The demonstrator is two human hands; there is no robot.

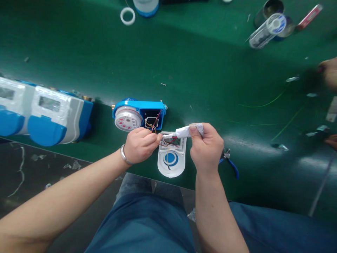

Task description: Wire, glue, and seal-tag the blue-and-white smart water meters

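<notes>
My right hand (206, 146) is closed round a white squeeze tube (183, 132), its narrow nozzle pointing left toward my left fingertips. My left hand (142, 144), a silver bangle on its wrist, pinches thin coloured wires (153, 128). These wires come out of the open blue housing of a water meter (150, 105), which has a round clear dial (127, 118). Below the nozzle lies a white cover (171, 170), inside up, with a blue disc, a circuit board and loose wires in it. My left fingers hide part of the wires.
Finished-looking blue and white meters (50, 116) stand at the left. Blue-handled pliers (233, 168) lie right of my right hand. At the back are a white ring (127, 16), a clear solder tube (263, 35) and a tin (270, 8). Another person's hand (330, 73) shows at the right edge.
</notes>
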